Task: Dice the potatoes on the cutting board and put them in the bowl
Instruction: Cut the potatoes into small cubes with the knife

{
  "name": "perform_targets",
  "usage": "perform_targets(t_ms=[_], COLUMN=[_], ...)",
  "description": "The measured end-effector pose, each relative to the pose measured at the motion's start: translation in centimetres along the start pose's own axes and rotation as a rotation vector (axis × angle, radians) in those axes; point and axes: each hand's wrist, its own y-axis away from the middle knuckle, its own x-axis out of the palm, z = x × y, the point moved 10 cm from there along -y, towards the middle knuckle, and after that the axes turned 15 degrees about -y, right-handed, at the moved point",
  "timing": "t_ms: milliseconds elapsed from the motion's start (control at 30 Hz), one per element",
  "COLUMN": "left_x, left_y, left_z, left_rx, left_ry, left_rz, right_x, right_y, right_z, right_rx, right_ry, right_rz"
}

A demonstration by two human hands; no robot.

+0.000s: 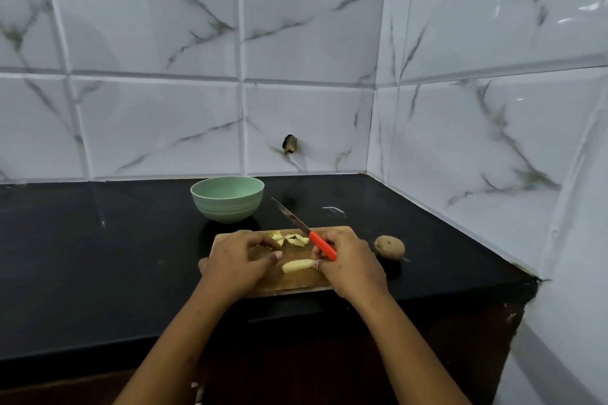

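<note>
Potato strip is lying on the cutting board, right between the two hands. The right hand is wrapped round the red handle of the knife, blade angled away toward the bowl, and its fingertips seem to touch the strip's end. The left hand has its fingers curled down by the diced pieces; can't tell if it's pinching anything. Behind the board sits the green bowl, no potato visible inside. A whole potato waits on the black counter, just right of the board. Looks like mid-dicing to me. Next up, I'd guess: pin that strip with the left hand, swing the blade across it and chop crosswise, fingertips tucked back.
</note>
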Motion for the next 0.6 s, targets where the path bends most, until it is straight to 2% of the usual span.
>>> perform_targets(t_ms=[267, 433, 600], left_x=[1.3, 0.6, 0.7], left_y=[0.9, 1.0, 1.0], left_z=[-2.7, -2.9, -2.9], left_rx=[0.011, -0.006, -0.015], left_ry=[-0.042, 0.077, 0.069], left_rz=[0.021, -0.087, -0.088], right_x=[-0.6, -1.2, -1.3], right_y=[2.6, 6.3, 7.5], right_z=[1.8, 1.9, 2.1], right_rx=[-0.083, -0.063, -0.031], right_ry=[-0.057, 0.129, 0.29], right_rz=[0.036, 0.168, 0.202])
